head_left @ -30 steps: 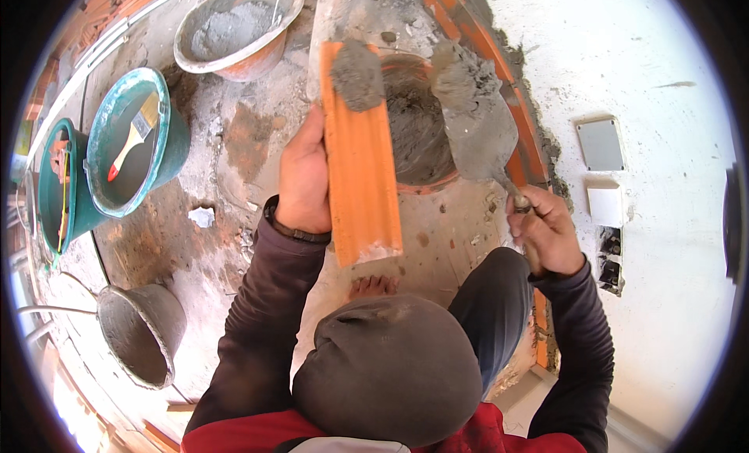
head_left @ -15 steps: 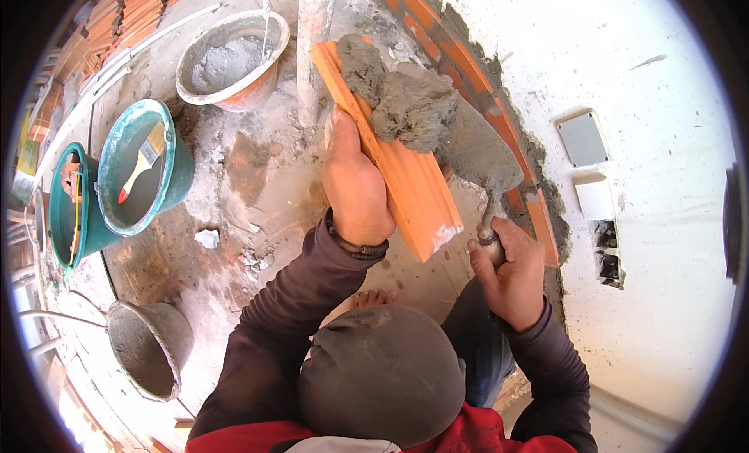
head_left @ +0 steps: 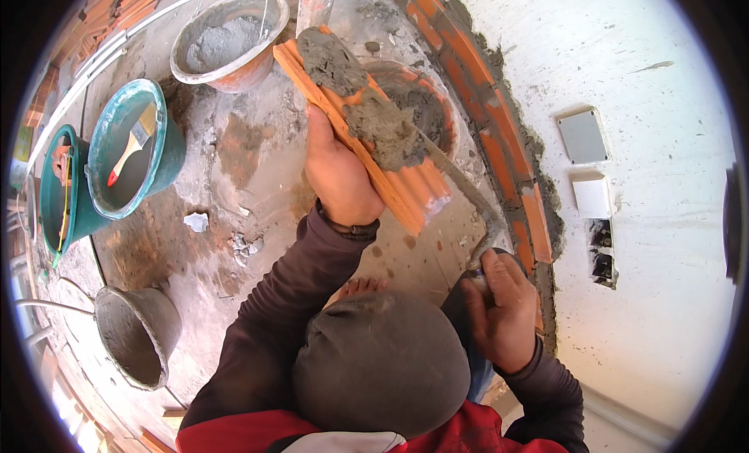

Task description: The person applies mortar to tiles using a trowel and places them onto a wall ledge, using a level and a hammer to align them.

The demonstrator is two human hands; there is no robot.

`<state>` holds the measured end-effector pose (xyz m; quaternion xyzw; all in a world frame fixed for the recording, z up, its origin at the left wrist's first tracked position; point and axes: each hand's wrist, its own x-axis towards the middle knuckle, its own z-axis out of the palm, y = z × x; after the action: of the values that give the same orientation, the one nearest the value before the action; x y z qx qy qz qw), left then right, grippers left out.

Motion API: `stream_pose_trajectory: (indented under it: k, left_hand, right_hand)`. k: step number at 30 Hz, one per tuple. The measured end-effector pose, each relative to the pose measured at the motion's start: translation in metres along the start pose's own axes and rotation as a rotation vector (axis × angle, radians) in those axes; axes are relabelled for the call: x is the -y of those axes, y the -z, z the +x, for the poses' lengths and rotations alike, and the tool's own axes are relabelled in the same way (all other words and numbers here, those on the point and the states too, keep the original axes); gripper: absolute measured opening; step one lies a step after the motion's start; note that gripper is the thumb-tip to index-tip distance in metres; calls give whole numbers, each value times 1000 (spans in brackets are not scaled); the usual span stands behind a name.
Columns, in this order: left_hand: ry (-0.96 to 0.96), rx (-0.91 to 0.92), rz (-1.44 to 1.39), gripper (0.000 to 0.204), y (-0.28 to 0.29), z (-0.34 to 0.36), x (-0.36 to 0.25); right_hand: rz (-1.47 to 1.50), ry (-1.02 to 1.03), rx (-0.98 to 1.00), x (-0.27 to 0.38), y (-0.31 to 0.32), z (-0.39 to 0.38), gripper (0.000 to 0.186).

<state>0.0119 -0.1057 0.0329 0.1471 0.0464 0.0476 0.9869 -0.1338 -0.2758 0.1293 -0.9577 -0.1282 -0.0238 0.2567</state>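
My left hand (head_left: pixel 341 168) is closed round the long edge of a grooved orange brick (head_left: pixel 420 189), which it holds up at a slant. Grey mortar (head_left: pixel 386 132) lies in two lumps across the brick's upper face. My right hand (head_left: pixel 505 313) grips the handle of a trowel (head_left: pixel 466 186). The trowel's blade shows nearly edge-on, its far end against the lower mortar lump. Beneath the brick, partly hidden by it, stands a round tub of mortar (head_left: pixel 448 114).
A low course of orange bricks (head_left: pixel 499 122) with mortar runs along the white wall (head_left: pixel 647 125). To the left stand a tub of grey mix (head_left: pixel 189 72), a teal bucket (head_left: pixel 176 153) with a paintbrush (head_left: pixel 134 145), another teal bucket (head_left: pixel 80 211) and a grey bucket (head_left: pixel 162 316).
The brick has moved up and left in my left hand. The trowel has turned from broadside to nearly edge-on, and my right hand has come slightly lower. The mortar tub behind now shows.
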Motion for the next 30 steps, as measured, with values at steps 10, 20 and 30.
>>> stream_pose_trajectory:
  k: [10,20,30]
  left_hand:
    - [327,73,-101,45,18,12,-29]
    - [541,169,-278,44,18,7,-52]
    - [-5,-15,121,42,62,-7,-95]
  right_hand:
    - [80,-15,-75,-13,-10,-12,32]
    - [109,22,-128,-58,-48,-7,20]
    - [-433,61,89,-111,8,86,21]
